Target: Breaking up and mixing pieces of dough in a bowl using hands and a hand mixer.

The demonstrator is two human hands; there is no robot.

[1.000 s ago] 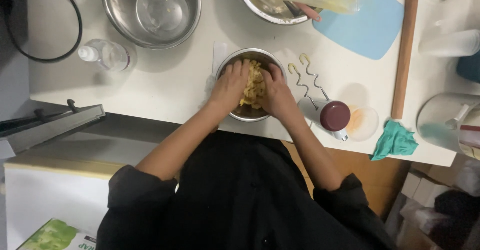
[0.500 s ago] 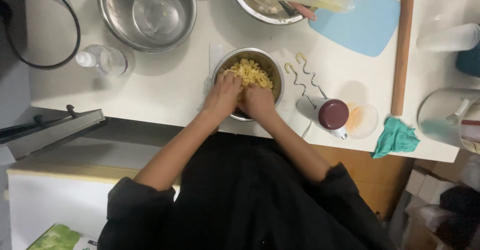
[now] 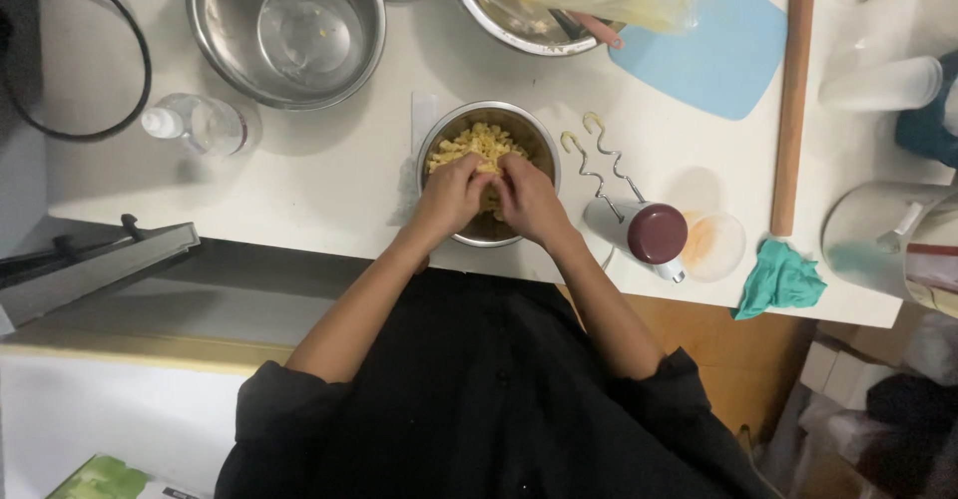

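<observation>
Bottom left, corner of a green-printed package (image 3: 100, 479). Clear plastic bottle (image 3: 195, 125) lying on the white table (image 3: 319, 190), large empty steel bowl (image 3: 284, 25) above it. Centre: small steel bowl (image 3: 536, 145) near the table's front edge, full of yellow crumbly dough (image 3: 479, 143). We see our left hand (image 3: 451, 195) in the bowl, fingers curled, pinching dough; right hand (image 3: 529, 200) just beside it, touching, fingers curled on the same clump. Neither hand is spread flat. Right of bowl: metal dough hooks (image 3: 599, 160), hand mixer with dark red end (image 3: 649, 232), blue cutting mat (image 3: 718, 55), wooden rolling pin (image 3: 793, 110), teal cloth (image 3: 783, 279) at the edge.
</observation>
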